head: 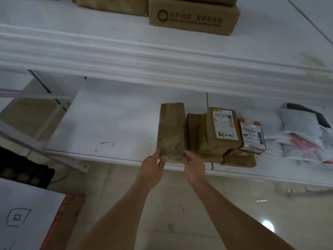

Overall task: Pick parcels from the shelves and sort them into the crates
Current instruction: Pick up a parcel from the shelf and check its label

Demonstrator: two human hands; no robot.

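Here the long brown parcel [171,131] lies straight ahead, its long axis pointing away (into the shelf [108,123]), near end held between left hand [152,166] and right hand [193,164].

On the lower shelf [108,123], a long parcel [171,130] lies at the front edge with the left hand [153,166] and right hand [193,164] at its near corners, stacked boxes [223,130] just to its right, soft mailers [302,134] farther right, and a carton [192,15] on the upper shelf [72,24] above.
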